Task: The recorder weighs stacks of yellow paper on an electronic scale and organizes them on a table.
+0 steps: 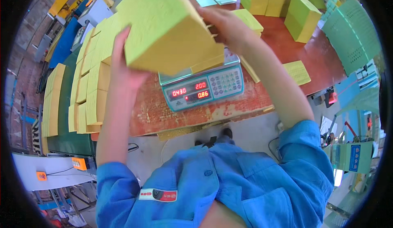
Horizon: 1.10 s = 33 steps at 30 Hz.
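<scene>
A thick stack of yellow paper sheets (163, 27) is raised and tilted above a teal digital scale (202, 86) on a worn red table (311, 56). My left hand (120, 64) grips the stack's left edge. On the right edge my right hand (227, 25) holds it, fingers spread into the sheets. A thin part of the stack (208, 62) hangs down over the scale's pan. The scale's red digits are lit.
Rows of yellow paper bundles (88, 88) lie along the table's left side, over a green surface. More yellow stacks (282, 2) stand at the back right, and a loose yellow pad (298, 72) lies right of the scale. Green plastic crates (352, 35) sit at the far right.
</scene>
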Each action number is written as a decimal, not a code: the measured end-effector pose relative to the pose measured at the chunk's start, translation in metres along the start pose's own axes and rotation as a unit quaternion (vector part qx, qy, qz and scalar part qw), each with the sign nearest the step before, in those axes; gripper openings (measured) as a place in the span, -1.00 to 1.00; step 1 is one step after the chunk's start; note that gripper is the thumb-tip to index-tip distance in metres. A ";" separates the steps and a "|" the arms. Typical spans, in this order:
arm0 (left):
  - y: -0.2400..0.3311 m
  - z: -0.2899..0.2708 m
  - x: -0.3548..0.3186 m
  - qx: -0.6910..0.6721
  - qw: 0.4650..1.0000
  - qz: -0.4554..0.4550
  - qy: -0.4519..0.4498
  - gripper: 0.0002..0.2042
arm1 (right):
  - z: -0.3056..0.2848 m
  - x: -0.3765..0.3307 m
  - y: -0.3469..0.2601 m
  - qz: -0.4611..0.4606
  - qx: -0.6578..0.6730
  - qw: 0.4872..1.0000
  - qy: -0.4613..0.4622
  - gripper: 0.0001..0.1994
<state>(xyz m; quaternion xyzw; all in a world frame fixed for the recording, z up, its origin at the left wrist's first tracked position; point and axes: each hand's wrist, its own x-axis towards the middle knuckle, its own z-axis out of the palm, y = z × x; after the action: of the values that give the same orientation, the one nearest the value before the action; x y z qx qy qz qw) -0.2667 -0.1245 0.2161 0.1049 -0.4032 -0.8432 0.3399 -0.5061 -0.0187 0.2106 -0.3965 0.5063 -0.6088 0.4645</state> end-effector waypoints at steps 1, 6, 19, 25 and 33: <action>0.001 0.010 0.021 0.003 1.000 0.004 -0.002 -0.56 | -0.012 0.013 -0.006 0.009 0.013 1.000 0.013 -0.54; -0.012 0.032 0.089 0.208 0.967 -0.113 0.089 -0.21 | -0.056 0.059 0.003 0.043 0.032 0.998 0.036 -0.64; -0.027 0.019 0.105 0.321 0.935 -0.118 0.095 -0.09 | -0.075 0.075 0.035 0.073 0.010 0.997 0.013 -0.71; -0.029 0.013 0.103 0.391 0.905 -0.100 0.130 -0.11 | -0.073 0.071 0.041 0.027 -0.054 0.997 0.051 -0.66; -0.097 -0.059 0.101 0.221 0.950 0.016 0.222 -0.29 | -0.089 0.081 0.089 -0.014 0.027 0.994 0.104 -0.39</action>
<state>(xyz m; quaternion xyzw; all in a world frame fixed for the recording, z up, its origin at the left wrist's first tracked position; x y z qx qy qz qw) -0.3633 -0.1840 0.1150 0.3552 -0.4955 -0.6831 0.4020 -0.5965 -0.0804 0.1082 -0.3255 0.5296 -0.6666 0.4113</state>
